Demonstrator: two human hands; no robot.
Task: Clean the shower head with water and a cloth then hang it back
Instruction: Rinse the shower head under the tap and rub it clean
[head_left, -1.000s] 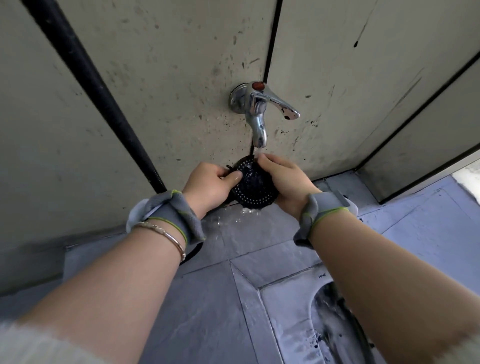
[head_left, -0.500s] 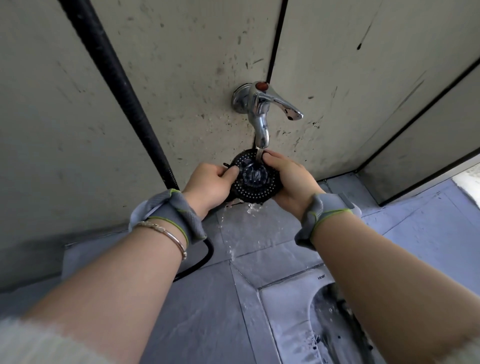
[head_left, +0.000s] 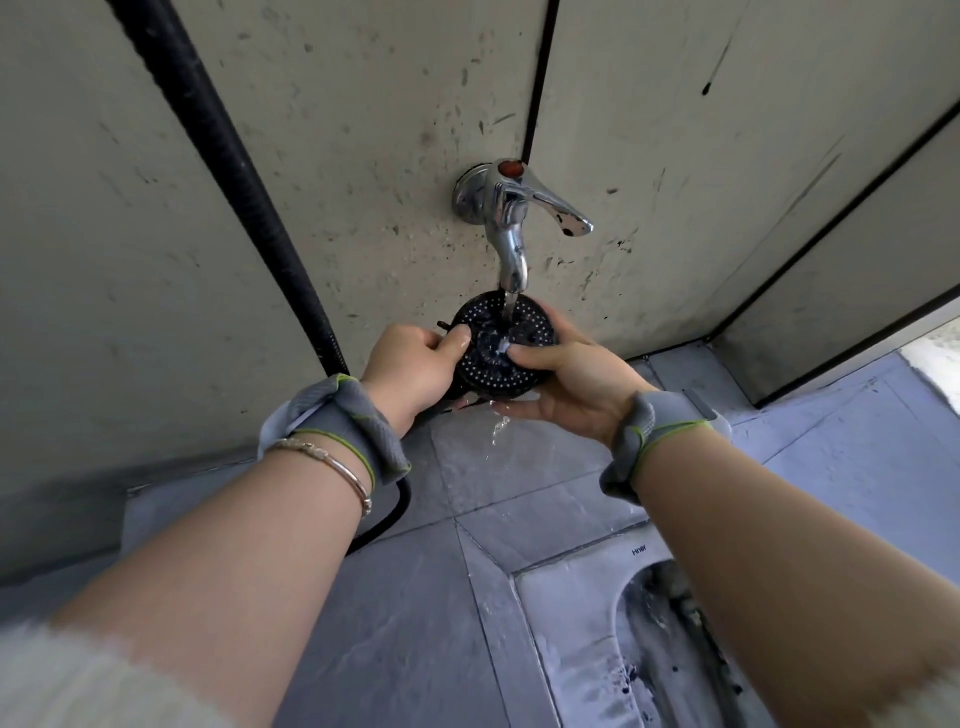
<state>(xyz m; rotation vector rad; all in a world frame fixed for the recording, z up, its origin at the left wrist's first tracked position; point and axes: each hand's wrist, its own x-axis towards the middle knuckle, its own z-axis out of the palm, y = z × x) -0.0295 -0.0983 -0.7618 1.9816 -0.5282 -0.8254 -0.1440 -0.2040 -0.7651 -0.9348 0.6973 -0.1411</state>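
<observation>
Shower head (head_left: 503, 345): black, round, perforated face turned up toward the camera, held directly under the spout of the chrome tap (head_left: 511, 218). A water stream (head_left: 508, 306) falls from the spout onto the middle of the face; runoff drips from the lower rim toward the floor (head_left: 415, 623).

Left hand (head_left: 415, 364): closed on the left rim of the shower head, thumb lying on the face near the edge. Right hand (head_left: 566, 379): clamped on the right side, thumb pressed at the centre of the face where the water lands, fingers cupped under the lower rim. Both wrists carry grey bands with green edging; a bracelet (head_left: 332, 462) sits on the left forearm.

Clearances: the upper rim of the shower head is near the wall (head_left: 363, 156), just below the spout; contact with the wall cannot be told. Tap lever points right, apart from both hands. Black hose (head_left: 228, 156) runs diagonally down the wall to the left of the left hand, passes behind the left wrist and loops onto the floor below it. The wall corner stands well to the right. A white squat pan (head_left: 582, 649) fills the floor at lower right, under the right forearm. Open floor tiles lie between the forearms.
</observation>
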